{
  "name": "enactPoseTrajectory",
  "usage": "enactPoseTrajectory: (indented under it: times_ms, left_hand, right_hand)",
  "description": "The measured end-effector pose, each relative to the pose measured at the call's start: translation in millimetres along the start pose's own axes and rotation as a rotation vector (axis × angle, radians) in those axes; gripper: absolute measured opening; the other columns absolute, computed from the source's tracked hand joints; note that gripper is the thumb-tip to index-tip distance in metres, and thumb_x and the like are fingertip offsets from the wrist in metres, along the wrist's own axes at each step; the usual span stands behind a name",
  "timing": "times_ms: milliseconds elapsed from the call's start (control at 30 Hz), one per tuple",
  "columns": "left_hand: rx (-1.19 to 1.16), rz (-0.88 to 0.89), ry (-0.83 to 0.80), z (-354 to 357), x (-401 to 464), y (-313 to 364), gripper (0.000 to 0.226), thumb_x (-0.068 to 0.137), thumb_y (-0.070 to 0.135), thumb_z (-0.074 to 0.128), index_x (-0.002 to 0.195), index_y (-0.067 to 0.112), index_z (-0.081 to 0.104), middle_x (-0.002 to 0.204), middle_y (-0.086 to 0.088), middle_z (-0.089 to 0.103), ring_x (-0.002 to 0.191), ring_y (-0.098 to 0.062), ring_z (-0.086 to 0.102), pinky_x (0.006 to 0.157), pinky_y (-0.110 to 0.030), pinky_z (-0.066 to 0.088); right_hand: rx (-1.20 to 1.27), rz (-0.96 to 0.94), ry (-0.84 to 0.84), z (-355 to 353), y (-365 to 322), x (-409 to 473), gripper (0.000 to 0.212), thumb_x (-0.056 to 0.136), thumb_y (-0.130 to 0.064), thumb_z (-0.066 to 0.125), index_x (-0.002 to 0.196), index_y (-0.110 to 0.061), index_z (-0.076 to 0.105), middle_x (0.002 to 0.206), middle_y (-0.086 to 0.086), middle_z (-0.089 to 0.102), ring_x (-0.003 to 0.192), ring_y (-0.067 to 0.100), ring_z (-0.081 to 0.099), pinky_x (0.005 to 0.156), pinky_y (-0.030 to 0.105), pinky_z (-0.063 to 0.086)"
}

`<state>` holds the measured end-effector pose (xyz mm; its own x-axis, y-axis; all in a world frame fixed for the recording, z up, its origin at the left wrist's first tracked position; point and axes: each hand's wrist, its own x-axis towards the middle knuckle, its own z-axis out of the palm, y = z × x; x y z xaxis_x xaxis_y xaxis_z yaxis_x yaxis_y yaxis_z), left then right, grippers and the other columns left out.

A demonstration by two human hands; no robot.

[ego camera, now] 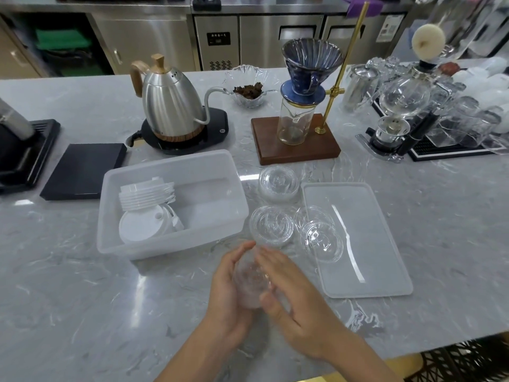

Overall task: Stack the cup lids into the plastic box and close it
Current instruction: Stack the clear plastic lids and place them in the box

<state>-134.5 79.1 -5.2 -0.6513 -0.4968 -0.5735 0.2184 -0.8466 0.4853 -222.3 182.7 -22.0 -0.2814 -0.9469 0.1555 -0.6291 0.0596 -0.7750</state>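
A translucent plastic box (pixel 132 244) stands open on the marble counter, with stacked white cup lids (pixel 147 198) at its left end. The box's flat lid (pixel 366 260) lies to the right. Clear cup lids rest between them: one stack (pixel 278 186) at the back, another (pixel 272 226) beside the box, and a third (pixel 322 241) leaning on the flat lid. My left hand (pixel 228 293) and my right hand (pixel 292 296) press together around a small stack of clear lids (pixel 252 279), held on edge in front of the box.
Behind the box are a steel gooseneck kettle (pixel 170 106) on its black base, a black scale (pixel 82 170), and a pour-over stand (pixel 300 139) with a blue dripper. Glassware and a siphon brewer (pixel 399 114) crowd the right. A black tray (pixel 22 153) sits far left.
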Motion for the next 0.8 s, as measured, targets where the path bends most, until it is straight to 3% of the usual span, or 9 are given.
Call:
enactPoseTrajectory:
  times_ms: [100, 200, 333, 467, 567, 600, 667, 733, 800]
  left_hand:
    - [-0.025, -0.045, 0.020, -5.3, 0.2, 3.8, 0.035, 0.076, 0.030, 0.061, 0.108, 0.015, 0.067, 0.092, -0.023, 0.066, 0.079, -0.035, 0.062, 0.077, -0.042, 0.049]
    - [-0.026, -0.070, 0.044, -7.4, 0.3, 5.0, 0.035, 0.075, 0.031, 0.062, 0.106, 0.015, 0.069, 0.095, -0.024, 0.064, 0.080, -0.037, 0.062, 0.077, -0.043, 0.049]
    - [-0.017, -0.080, 0.047, -5.8, -1.3, 4.8, 0.036, 0.073, 0.030, 0.063, 0.105, 0.015, 0.069, 0.097, -0.023, 0.063, 0.081, -0.036, 0.061, 0.077, -0.044, 0.048]
    - [-0.010, -0.078, 0.057, -5.8, -1.4, 5.3, 0.036, 0.073, 0.029, 0.064, 0.106, 0.016, 0.068, 0.093, -0.021, 0.064, 0.080, -0.035, 0.060, 0.077, -0.043, 0.048]
    - [-0.006, -0.076, 0.041, -5.9, -2.6, 5.5, 0.035, 0.074, 0.027, 0.064, 0.107, 0.016, 0.068, 0.093, -0.021, 0.064, 0.081, -0.035, 0.058, 0.075, -0.042, 0.047]
    - [-0.006, -0.078, 0.041, -5.9, -2.8, 5.5, 0.035, 0.074, 0.027, 0.065, 0.107, 0.016, 0.068, 0.093, -0.021, 0.064, 0.082, -0.035, 0.058, 0.075, -0.042, 0.047]
    - [-0.009, -0.080, 0.052, -6.7, -2.1, 5.2, 0.037, 0.073, 0.027, 0.066, 0.108, 0.017, 0.068, 0.096, -0.023, 0.064, 0.085, -0.036, 0.058, 0.077, -0.043, 0.048]
    - [-0.013, -0.076, 0.056, -7.5, -1.1, 4.7, 0.039, 0.073, 0.027, 0.067, 0.110, 0.016, 0.068, 0.100, -0.024, 0.063, 0.093, -0.038, 0.056, 0.078, -0.044, 0.048]
    - [-0.014, -0.072, 0.056, -7.6, -0.1, 4.5, 0.040, 0.073, 0.028, 0.067, 0.111, 0.015, 0.068, 0.101, -0.025, 0.063, 0.097, -0.039, 0.055, 0.079, -0.045, 0.049]
  right_hand:
    - [0.013, 0.031, 0.301, -18.0, 13.3, -1.6, 0.025, 0.095, -0.032, 0.053, 0.098, -0.014, 0.071, 0.103, -0.009, 0.067, 0.107, 0.009, 0.059, 0.095, 0.032, 0.044]
    - [-0.066, 0.153, 0.478, -32.8, 30.1, 0.5, 0.034, 0.091, -0.029, 0.052, 0.061, -0.013, 0.052, 0.065, -0.006, 0.053, 0.071, 0.010, 0.051, 0.074, 0.038, 0.042]
    - [-0.165, 0.378, 0.564, -45.0, 53.2, 5.3, 0.042, 0.088, -0.023, 0.047, 0.054, -0.024, 0.021, 0.049, -0.009, 0.022, 0.051, 0.010, 0.025, 0.053, 0.028, 0.024]
    - [-0.132, 0.547, 0.610, -50.5, 70.1, 8.9, 0.048, 0.094, -0.005, 0.055, 0.057, -0.014, 0.027, 0.052, -0.001, 0.026, 0.052, 0.015, 0.024, 0.049, 0.032, 0.024]
    - [-0.166, 0.484, 0.633, -54.3, 69.2, 11.8, 0.043, 0.097, -0.016, 0.055, 0.061, -0.008, 0.033, 0.055, 0.000, 0.034, 0.053, 0.017, 0.030, 0.051, 0.035, 0.032]
    - [-0.212, 0.454, 0.603, -55.4, 68.3, 13.3, 0.037, 0.096, -0.021, 0.057, 0.065, -0.009, 0.042, 0.061, -0.002, 0.043, 0.058, 0.017, 0.039, 0.057, 0.039, 0.039]
    - [-0.348, 0.499, 0.473, -55.5, 66.1, 17.6, 0.023, 0.089, -0.036, 0.066, 0.092, -0.015, 0.060, 0.094, -0.002, 0.060, 0.088, 0.021, 0.056, 0.083, 0.044, 0.045]
    - [-0.463, 0.612, 0.307, -56.0, 66.4, 20.9, 0.062, 0.079, -0.054, 0.070, 0.126, -0.019, 0.053, 0.130, -0.001, 0.052, 0.122, 0.024, 0.046, 0.103, 0.042, 0.032]
    - [-0.507, 0.642, 0.195, -56.6, 65.1, 22.7, 0.090, 0.071, -0.067, 0.068, 0.144, -0.024, 0.035, 0.148, -0.001, 0.037, 0.138, 0.023, 0.031, 0.110, 0.040, 0.022]
